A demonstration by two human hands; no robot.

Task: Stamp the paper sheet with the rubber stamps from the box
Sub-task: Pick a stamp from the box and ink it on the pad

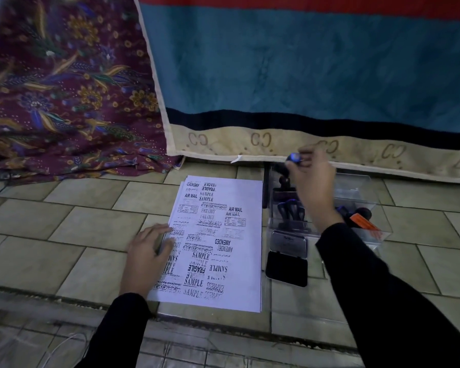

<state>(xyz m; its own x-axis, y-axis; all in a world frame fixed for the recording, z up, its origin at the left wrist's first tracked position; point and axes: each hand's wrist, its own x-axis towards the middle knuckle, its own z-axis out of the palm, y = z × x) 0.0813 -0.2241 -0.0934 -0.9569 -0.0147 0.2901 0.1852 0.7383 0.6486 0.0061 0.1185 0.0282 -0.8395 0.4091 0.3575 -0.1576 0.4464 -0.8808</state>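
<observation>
A white paper sheet covered with many black stamp prints lies on the tiled floor. My left hand rests flat on its left edge, fingers straight. To the right stands a clear plastic box holding several rubber stamps. My right hand is raised over the box and pinches a small stamp with a blue top at its fingertips. An open black ink pad lies in front of the box, beside the sheet.
Hanging cloths fill the back: a patterned maroon one at left, a blue, red and beige one at right. An orange stamp lies in the box's right part. A thin cable lies at lower left.
</observation>
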